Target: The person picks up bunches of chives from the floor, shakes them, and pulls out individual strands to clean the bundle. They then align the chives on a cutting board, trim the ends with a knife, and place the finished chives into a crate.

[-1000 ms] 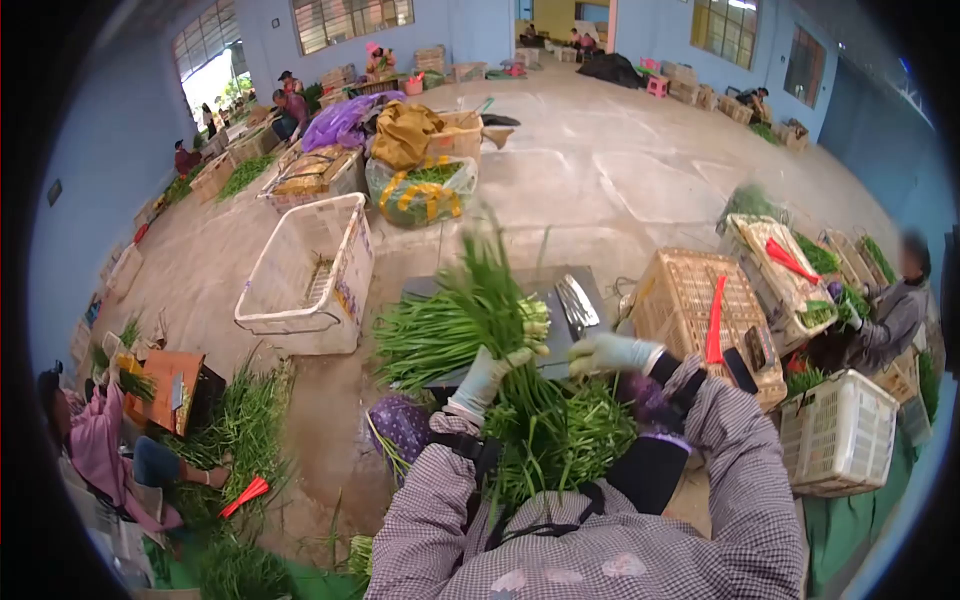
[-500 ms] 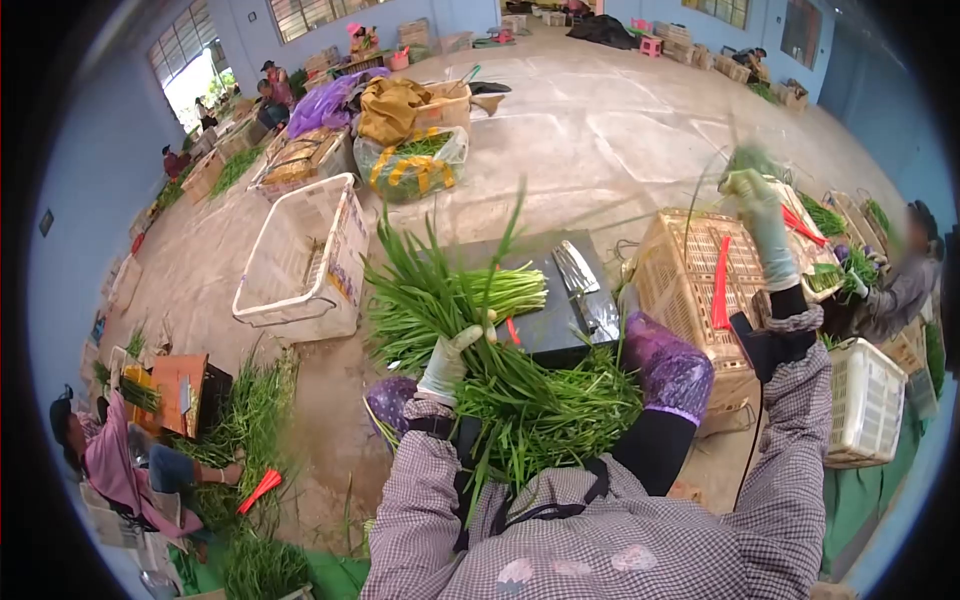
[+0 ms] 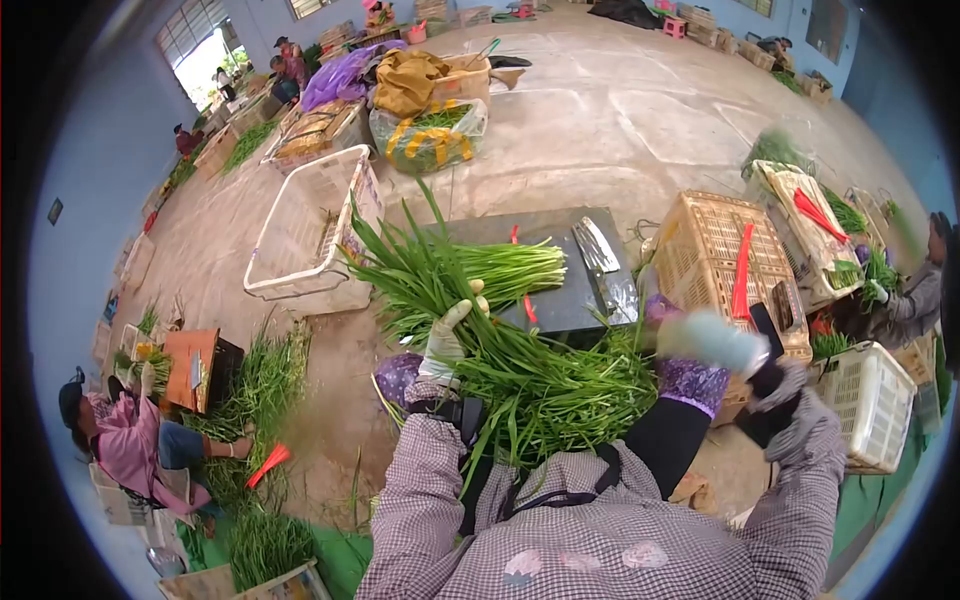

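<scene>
Greens [image 3: 440, 285] in one long-leaved bunch sit in your left hand [image 3: 447, 335], the gloved fingers clamped round the stalks, just at the near left edge of the dark board [image 3: 560, 270]; the leaf tips fan out to the far left and the pale stalk ends [image 3: 535, 265] lie across the board; a second, looser heap of greens [image 3: 560, 395] rests on your lap, just near of the board. Your right hand [image 3: 712, 342] is one pale gloved blur at the near right of the board, over your right knee; you cannot tell whether its fingers are apart or together, nor whether it holds anything. One cleaver [image 3: 600, 262] lies on the board's right half; two small red bands [image 3: 527, 308] show on the board, one half hidden by stalks. To the right you can count one tan basket [image 3: 710, 245] with one red strip [image 3: 742, 272] on it, one further basket [image 3: 805, 215] with another red strip, and one white crate [image 3: 870, 405] near right, cut by the lens edge. To the far left stands one empty-looking white crate [image 3: 310, 220]; beyond it one sack of greens [image 3: 425, 135]. Two co-workers are close: one seated person [image 3: 125, 445] near left, partly cut off, and one person [image 3: 915, 290] at the right rim, mostly hidden; more figures at the far wall are too small to count.
</scene>
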`<state>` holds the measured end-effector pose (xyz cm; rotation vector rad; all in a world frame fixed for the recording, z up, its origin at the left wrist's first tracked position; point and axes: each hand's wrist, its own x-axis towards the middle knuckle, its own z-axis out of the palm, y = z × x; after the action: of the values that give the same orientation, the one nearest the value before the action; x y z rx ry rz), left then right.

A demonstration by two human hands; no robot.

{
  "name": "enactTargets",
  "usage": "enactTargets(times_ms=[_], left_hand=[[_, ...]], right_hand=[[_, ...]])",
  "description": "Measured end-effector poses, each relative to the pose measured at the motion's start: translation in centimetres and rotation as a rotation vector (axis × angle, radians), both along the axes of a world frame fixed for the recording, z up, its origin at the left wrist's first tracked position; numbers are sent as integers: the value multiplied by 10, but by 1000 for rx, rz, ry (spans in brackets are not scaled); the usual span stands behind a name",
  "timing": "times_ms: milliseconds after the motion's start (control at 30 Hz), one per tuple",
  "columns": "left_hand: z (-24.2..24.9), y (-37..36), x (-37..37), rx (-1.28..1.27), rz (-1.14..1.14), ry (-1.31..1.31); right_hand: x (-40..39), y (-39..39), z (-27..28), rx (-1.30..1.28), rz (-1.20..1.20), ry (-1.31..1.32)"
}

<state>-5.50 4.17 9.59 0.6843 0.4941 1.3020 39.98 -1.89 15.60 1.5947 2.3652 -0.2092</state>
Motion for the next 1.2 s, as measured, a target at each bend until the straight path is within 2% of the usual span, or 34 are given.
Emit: enactTargets(times_ms=[33,100,233,300,333,433,467,567,633,700,733,800,833,900,967,1000,1033,1100,1133,1200], left_hand=[[-3,1,0,-1,3,0],[-7,2,0,16,-42,-44],[-1,-3,3,69,-93,-50],[-2,-7,-1,101,-124,-73],[0,-9,-1,109,-119,-72],[3,-13,-3,198,-61,-28],[2,-12,-5,197,-77,-51],[6,-14,-6,224,-29,-38],[10,-15,-5,211,-28,-56],[7,-12,-5,250,10,-42],[5,-12,-3,247,12,-44],[4,-11,3,194,18,-19],[5,-9,6,171,20,-6],[16,-11,14,120,-27,12],[22,-7,23,126,-37,380],[21,-6,30,201,-64,454],[5,-4,34,291,10,537],[19,-18,47,-115,-124,269],[16,-17,47,-129,-134,272],[11,-9,47,-183,-237,13]], right_hand=[[-56,-25,67,-404,161,-17],[-93,-31,45,-282,196,-36],[-149,20,-12,130,100,532],[-176,51,-86,256,281,866],[-183,48,-94,27,171,973],[-185,47,-106,6,71,1042],[-180,46,-105,74,39,1093],[-142,54,-105,348,-85,971],[-103,60,-109,486,-324,745],[-61,69,-106,239,-480,92],[-61,61,-97,237,-478,89],[-75,38,-60,247,-340,-6],[-98,37,-42,265,-272,177],[-141,44,-54,430,31,793],[-191,43,-2,350,149,1072],[-207,46,21,334,179,1146],[-220,49,50,264,215,1264],[-240,77,47,100,346,1057],[-243,80,42,91,331,1062],[-243,84,36,312,656,896]])
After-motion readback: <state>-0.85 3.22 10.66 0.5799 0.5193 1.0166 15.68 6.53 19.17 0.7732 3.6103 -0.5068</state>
